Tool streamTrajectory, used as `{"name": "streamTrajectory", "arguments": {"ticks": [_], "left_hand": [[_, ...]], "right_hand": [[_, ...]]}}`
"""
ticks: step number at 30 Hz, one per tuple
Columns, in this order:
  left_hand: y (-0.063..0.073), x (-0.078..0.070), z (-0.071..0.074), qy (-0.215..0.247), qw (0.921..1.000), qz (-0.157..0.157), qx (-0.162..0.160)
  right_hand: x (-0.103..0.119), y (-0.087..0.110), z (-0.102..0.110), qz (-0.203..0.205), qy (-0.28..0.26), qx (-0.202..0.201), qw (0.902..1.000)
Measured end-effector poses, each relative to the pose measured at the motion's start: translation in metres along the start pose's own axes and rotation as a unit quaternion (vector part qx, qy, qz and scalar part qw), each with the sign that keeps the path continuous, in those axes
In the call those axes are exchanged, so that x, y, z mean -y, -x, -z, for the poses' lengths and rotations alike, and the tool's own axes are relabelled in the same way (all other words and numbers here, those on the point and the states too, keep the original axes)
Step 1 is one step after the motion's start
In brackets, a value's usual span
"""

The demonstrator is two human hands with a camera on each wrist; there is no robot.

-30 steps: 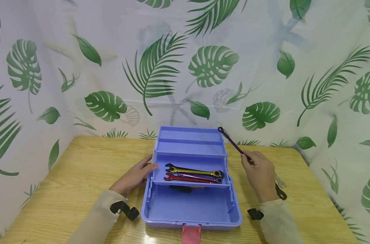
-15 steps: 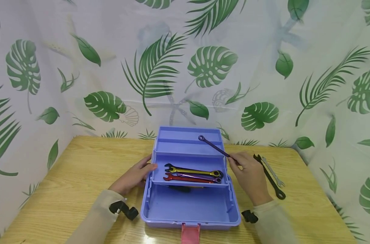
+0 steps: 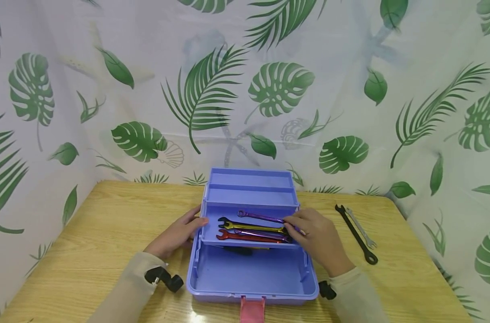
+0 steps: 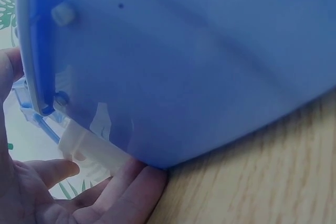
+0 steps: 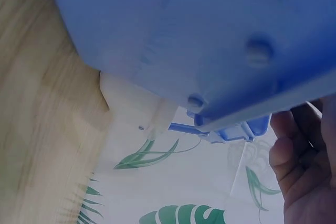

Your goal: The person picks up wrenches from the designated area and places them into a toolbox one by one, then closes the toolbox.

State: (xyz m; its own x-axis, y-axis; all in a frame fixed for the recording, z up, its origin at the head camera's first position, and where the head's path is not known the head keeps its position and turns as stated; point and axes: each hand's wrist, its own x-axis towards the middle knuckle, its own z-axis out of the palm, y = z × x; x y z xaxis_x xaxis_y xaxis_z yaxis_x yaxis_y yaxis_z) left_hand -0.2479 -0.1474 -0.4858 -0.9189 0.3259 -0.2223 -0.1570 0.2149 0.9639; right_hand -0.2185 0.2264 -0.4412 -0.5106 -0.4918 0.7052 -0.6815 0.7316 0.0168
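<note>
A blue-purple toolbox (image 3: 253, 273) stands with its stepped trays raised. At its left side my left hand (image 3: 178, 235) grips it, thumb over the tray's rim. In the left wrist view, the fingers (image 4: 131, 192) lie against the lower back corner. My right hand (image 3: 315, 237) pinches one end of a purple wrench (image 3: 263, 217) over the lower tray (image 3: 212, 211). The wrench's ring end points left. Below it in the tray lie a yellow wrench (image 3: 253, 227), a red wrench (image 3: 245, 237), and another purple one between them. The right wrist view shows the right fingers (image 5: 283, 153) beside the box's rim.
A black wrench (image 3: 356, 235) and a silver wrench (image 3: 362, 229) lie on the wooden table (image 3: 402, 278) to the right. A pink latch (image 3: 252, 310) hangs at the toolbox's front. A leaf-patterned cloth (image 3: 148, 89) stands behind the table.
My right hand has moved left and down, bringing the purple wrench from right of the toolbox over the lower tray and turning it nearly level. The left hand stays in place.
</note>
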Motion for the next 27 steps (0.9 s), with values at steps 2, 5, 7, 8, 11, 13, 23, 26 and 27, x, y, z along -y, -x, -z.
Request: {"name": "streamTrajectory", "arguments": {"ticks": [2, 5, 7, 8, 11, 13, 23, 26, 27], "left_hand": [[-0.0005, 0.0006, 0.0002, -0.002, 1.0, -0.001, 0.002], [-0.0006, 0.0014, 0.0003, -0.001, 1.0, -0.003, 0.001], [-0.001, 0.0025, 0.0005, -0.001, 1.0, -0.005, 0.002], [-0.001, 0.0026, 0.0003, 0.001, 1.0, -0.005, 0.002], [-0.0015, 0.0035, -0.0001, 0.003, 1.0, -0.004, -0.001], [-0.0016, 0.0035, -0.0007, 0.006, 1.0, -0.002, -0.001], [0.0017, 0.0003, -0.0002, 0.0, 0.9999, -0.013, 0.007], [0.0021, -0.0001, -0.0001, 0.0, 0.9999, -0.015, 0.006], [0.002, 0.0001, 0.0, -0.001, 0.9998, -0.016, 0.006]], "right_hand": [[0.0005, 0.0005, -0.0013, 0.004, -0.002, 0.015, 0.9999], [0.001, 0.001, -0.0036, 0.007, -0.008, 0.04, 0.9991], [0.0016, 0.0014, -0.0044, 0.008, -0.015, 0.052, 0.9985], [0.002, 0.0014, -0.0046, 0.008, -0.015, 0.057, 0.9982], [0.0034, 0.0012, -0.0043, 0.006, -0.014, 0.066, 0.9977], [0.0046, 0.0007, -0.0035, 0.003, -0.012, 0.067, 0.9977], [0.0075, -0.0006, -0.0031, -0.013, -0.025, 0.073, 0.9969], [0.008, -0.0006, -0.0026, -0.017, -0.032, 0.077, 0.9964], [0.0083, -0.0006, -0.0023, -0.019, -0.033, 0.078, 0.9962]]}}
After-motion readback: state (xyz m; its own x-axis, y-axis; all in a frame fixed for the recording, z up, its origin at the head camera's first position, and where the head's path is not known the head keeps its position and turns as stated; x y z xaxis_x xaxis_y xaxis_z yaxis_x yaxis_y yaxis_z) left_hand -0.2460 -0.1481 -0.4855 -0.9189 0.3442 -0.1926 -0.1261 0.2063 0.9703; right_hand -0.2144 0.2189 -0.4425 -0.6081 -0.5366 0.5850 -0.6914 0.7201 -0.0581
